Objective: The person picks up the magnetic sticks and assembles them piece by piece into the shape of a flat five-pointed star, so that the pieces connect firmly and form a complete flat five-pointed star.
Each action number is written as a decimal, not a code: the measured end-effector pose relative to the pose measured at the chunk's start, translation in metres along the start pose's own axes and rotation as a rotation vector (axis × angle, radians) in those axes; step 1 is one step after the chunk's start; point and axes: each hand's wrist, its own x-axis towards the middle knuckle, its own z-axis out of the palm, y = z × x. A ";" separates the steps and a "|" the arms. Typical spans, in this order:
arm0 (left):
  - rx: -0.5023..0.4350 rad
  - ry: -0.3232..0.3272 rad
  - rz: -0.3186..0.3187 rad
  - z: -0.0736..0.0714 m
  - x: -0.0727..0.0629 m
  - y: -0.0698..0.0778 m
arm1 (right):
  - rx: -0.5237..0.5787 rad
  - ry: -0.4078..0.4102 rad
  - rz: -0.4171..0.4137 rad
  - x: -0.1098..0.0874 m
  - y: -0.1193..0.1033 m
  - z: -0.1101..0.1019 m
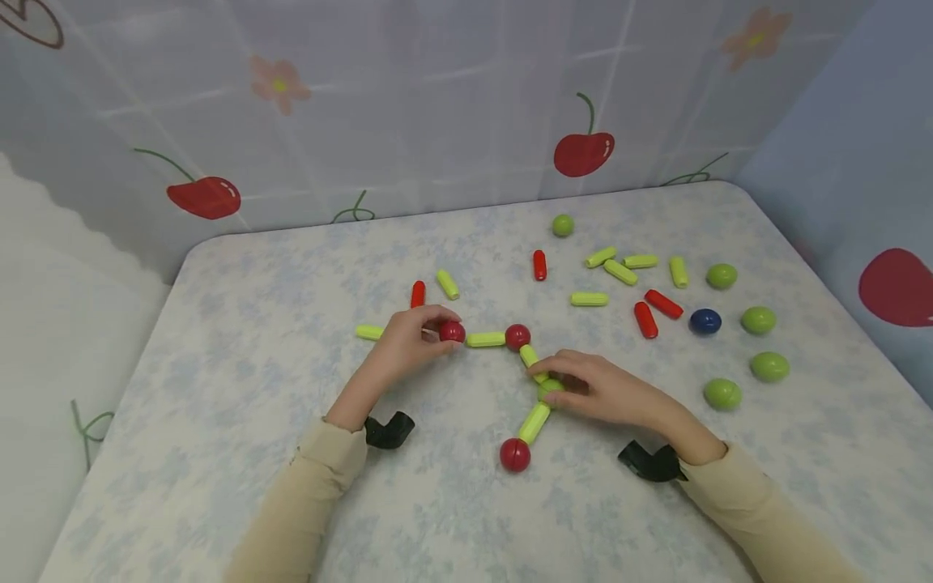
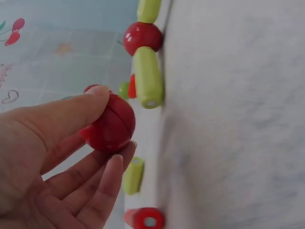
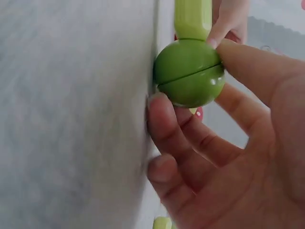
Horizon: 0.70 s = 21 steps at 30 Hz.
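Note:
My left hand (image 1: pixel 410 342) pinches a red ball (image 2: pixel 112 125) between thumb and fingers. Just right of that ball lies the free end of a yellow-green rod (image 1: pixel 486 339), a pale disc showing in its tip in the left wrist view. This rod begins a bent chain: a red ball (image 1: pixel 518 337), a second yellow-green rod (image 1: pixel 530 356), a green ball (image 3: pixel 189 74), a third rod (image 1: pixel 534 423) and a red ball (image 1: pixel 515 455) at the near end. My right hand (image 1: pixel 601 387) grips the green ball, thumb on one side and fingers on the other.
Beyond my left hand lie a red rod (image 1: pixel 418 294) and yellow-green rods (image 1: pixel 448 284). Several loose rods (image 1: pixel 620 272), a blue ball (image 1: pixel 705 321) and green balls (image 1: pixel 770 367) are spread at the right. A patterned curtain (image 1: pixel 452 105) hangs behind the table (image 1: pixel 255 324).

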 end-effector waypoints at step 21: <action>-0.077 0.051 0.015 0.013 -0.004 -0.019 | 0.072 0.167 0.142 0.055 0.010 -0.004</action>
